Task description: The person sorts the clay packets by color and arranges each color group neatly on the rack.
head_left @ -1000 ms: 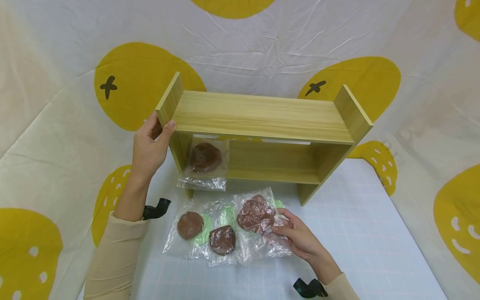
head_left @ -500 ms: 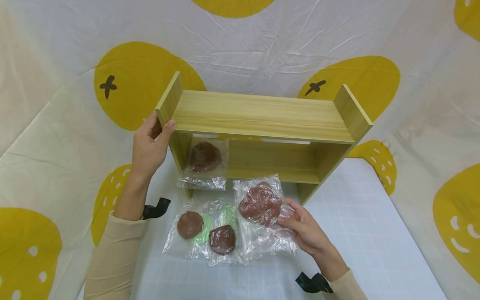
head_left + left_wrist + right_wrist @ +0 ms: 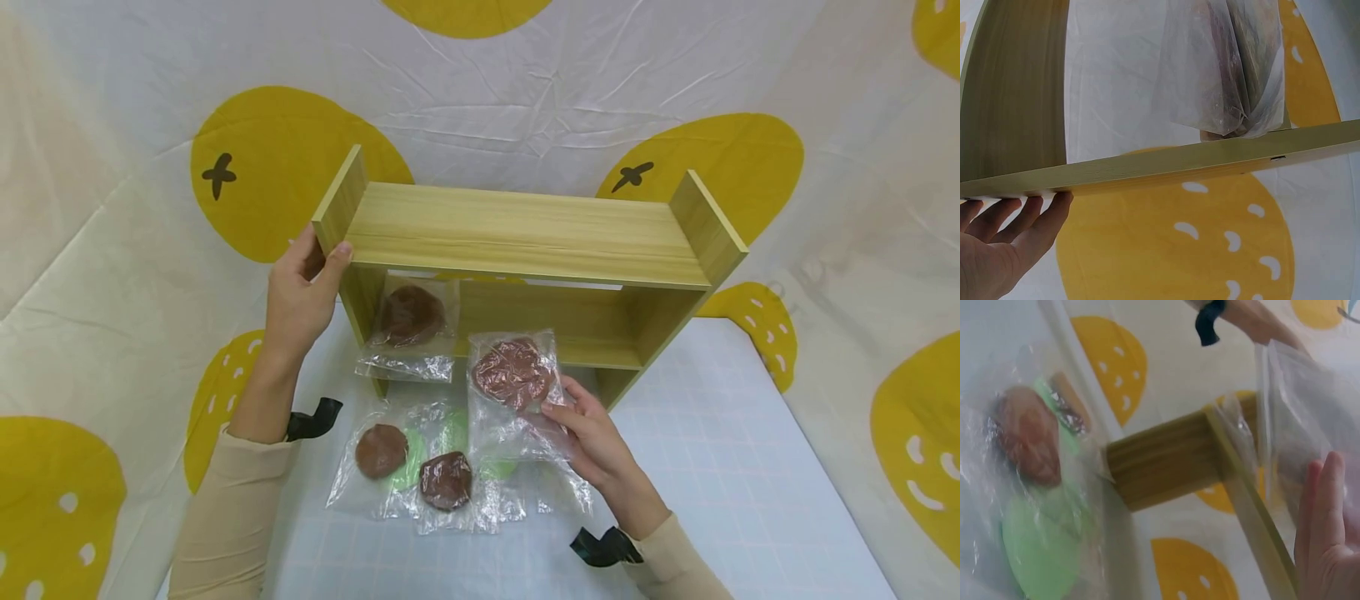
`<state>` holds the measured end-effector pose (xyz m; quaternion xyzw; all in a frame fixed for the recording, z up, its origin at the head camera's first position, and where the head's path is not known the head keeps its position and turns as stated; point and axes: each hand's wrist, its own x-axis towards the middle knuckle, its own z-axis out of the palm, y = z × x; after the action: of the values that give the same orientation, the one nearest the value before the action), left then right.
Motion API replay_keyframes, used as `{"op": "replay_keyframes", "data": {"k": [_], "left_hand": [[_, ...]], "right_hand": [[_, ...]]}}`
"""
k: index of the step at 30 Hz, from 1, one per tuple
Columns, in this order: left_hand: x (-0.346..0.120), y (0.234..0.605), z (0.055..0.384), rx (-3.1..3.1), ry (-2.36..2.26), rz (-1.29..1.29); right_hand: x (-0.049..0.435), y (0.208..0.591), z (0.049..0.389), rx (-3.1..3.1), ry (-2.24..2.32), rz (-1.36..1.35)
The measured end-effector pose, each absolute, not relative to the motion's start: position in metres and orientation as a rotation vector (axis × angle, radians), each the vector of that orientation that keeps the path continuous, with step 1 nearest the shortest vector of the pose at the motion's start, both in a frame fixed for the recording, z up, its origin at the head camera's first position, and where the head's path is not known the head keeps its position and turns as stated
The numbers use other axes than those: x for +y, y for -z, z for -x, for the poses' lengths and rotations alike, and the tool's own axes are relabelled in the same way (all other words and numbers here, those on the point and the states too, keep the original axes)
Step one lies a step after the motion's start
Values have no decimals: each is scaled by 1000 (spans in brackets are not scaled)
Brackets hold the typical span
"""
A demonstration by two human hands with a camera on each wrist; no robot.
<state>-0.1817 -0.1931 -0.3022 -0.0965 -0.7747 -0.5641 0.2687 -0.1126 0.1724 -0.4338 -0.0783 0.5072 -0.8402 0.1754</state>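
My left hand (image 3: 300,292) grips the upper left side panel of a small wooden shelf (image 3: 517,229); in the left wrist view its fingers (image 3: 1041,228) lie along the panel. With my right hand (image 3: 603,442) I pinch the right edge of a clear plastic bag (image 3: 510,429) holding a flat, brown, lobed piece (image 3: 513,372). This bag is raised in front of the shelf's lower board. Another bagged brown piece (image 3: 411,317) leans inside the left end of the lower compartment, its bag's end hanging over the front edge. In the right wrist view, the held bag (image 3: 1304,406) looks blurred.
Several clear bags lie overlapping on the pale checked tablecloth (image 3: 720,467) before the shelf. They contain brown pieces, one round (image 3: 381,452) and one angular (image 3: 446,481), and light green pieces (image 3: 405,467). A fabric backdrop (image 3: 495,100) hangs behind.
My right hand has lifted the bag with the lobed brown piece up and away from the pile toward the shelf, uncovering more green beneath. My left hand has stayed on the side panel.
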Motion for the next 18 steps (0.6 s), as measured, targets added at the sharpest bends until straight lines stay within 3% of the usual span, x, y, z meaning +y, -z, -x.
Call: {"op": "replay_keyframes", "data": {"k": [18], "left_hand": [[-193, 304, 183, -2096, 1518, 250]], "right_hand": [[136, 434, 128, 1218, 2536, -113]]}}
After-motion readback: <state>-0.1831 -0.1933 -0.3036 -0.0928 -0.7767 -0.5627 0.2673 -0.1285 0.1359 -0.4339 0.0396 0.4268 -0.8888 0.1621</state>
